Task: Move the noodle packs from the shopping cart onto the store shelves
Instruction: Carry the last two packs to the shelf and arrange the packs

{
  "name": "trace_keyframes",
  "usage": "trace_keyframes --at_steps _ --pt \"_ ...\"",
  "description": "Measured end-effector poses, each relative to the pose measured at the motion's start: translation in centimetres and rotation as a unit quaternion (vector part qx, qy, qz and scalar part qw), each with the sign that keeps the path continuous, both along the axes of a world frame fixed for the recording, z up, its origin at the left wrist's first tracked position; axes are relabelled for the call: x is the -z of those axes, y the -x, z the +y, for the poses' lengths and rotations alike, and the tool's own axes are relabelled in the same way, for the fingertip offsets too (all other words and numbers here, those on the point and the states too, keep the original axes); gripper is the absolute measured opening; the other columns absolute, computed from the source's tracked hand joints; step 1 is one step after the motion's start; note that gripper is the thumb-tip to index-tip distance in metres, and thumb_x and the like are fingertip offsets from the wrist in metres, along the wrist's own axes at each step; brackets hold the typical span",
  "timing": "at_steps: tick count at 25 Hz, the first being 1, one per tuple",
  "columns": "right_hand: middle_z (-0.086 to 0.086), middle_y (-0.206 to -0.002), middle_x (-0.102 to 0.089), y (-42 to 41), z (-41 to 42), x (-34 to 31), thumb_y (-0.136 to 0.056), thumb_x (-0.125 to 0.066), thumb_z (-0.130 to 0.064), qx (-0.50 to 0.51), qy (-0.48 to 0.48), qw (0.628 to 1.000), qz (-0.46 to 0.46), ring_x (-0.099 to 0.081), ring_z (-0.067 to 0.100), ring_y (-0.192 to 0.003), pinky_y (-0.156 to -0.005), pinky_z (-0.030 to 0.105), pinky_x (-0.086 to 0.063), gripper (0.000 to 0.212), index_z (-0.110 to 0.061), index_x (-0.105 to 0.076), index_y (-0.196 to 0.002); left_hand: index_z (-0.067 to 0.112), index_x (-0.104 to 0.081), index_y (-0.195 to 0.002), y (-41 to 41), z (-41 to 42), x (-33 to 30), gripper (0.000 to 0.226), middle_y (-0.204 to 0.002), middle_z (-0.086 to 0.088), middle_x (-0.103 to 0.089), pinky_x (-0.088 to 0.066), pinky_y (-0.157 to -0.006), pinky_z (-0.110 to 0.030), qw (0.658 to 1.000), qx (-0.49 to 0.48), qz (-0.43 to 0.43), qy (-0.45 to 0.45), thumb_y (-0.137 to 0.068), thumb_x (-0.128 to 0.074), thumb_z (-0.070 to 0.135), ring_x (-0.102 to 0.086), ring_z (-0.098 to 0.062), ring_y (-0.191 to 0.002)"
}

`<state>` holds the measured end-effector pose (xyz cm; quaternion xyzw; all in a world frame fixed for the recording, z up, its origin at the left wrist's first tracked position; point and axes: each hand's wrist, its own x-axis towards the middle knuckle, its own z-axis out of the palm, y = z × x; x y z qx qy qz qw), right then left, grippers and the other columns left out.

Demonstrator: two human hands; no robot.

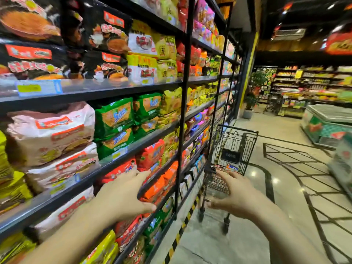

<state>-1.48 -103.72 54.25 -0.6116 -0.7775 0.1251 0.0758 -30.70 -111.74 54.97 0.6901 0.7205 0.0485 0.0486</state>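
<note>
A black wire shopping cart (236, 147) stands in the aisle ahead, close to the shelving. A noodle pack (231, 168) lies low in its basket, mostly hidden behind my right hand. My right hand (236, 195) is stretched toward the cart, fingers spread and empty. My left hand (125, 195) is held out in front of the shelves (133, 147), fingers straight, holding nothing, near the red noodle packs (122, 171). The shelves on the left are packed with pink, green, yellow, orange and black noodle packs.
A black upright post (182, 111) divides the shelf bays. Yellow-black hazard tape (182, 225) runs along the shelf base. A chest freezer (327, 124) stands at the right. The polished floor stretches between cart and freezer, with more shelving at the far end.
</note>
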Motion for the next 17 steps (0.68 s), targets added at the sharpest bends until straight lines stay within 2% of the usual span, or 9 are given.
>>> trace_keyframes --at_steps 2,5,13,17 --pt "0.001 -0.168 -0.021 -1.6 2.5 0.5 -0.065 -0.073 -0.077 0.020 0.012 1.000 0.002 -0.018 0.027 -0.154 -0.122 0.047 -0.029 0.116 -0.043 -0.015 -0.159 0.042 -0.009 -0.158 -1.7 3.6 0.3 0.105 -0.166 0.009 -0.018 -0.037 -0.116 -0.043 1.000 0.020 -0.004 0.009 -0.075 -0.061 0.078 -0.020 -0.018 -0.153" --pt "0.003 -0.167 -0.024 -3.1 6.7 1.2 -0.070 -0.075 -0.069 0.041 0.025 0.999 0.006 -0.021 0.029 -0.152 -0.122 0.045 -0.029 0.110 -0.044 -0.017 -0.159 0.040 -0.011 -0.158 -3.4 9.8 0.8 0.107 -0.160 0.008 -0.028 -0.043 -0.110 -0.044 0.999 0.052 -0.007 0.017 -0.072 -0.063 0.076 -0.033 -0.018 -0.146" --pt "0.006 -0.161 -0.033 -3.3 21.1 0.9 -0.077 -0.077 -0.062 0.119 0.039 0.992 0.020 -0.029 0.029 -0.148 -0.120 0.039 -0.031 0.102 -0.040 -0.021 -0.160 0.037 -0.014 -0.159 -4.8 29.5 1.0 0.105 -0.159 0.004 -0.030 -0.043 -0.110 -0.044 0.991 0.129 0.005 0.018 -0.075 -0.064 0.075 -0.032 -0.021 -0.146" --pt "0.005 -0.164 -0.032 -3.5 29.2 0.7 -0.074 -0.078 -0.063 0.172 0.033 0.984 0.037 -0.027 0.029 -0.150 -0.120 0.044 -0.033 0.102 -0.042 -0.023 -0.158 0.037 -0.019 -0.157 -5.9 40.1 0.9 0.101 -0.156 0.002 -0.035 -0.044 -0.108 -0.045 0.986 0.168 0.004 0.011 -0.073 -0.063 0.075 -0.039 -0.023 -0.142"
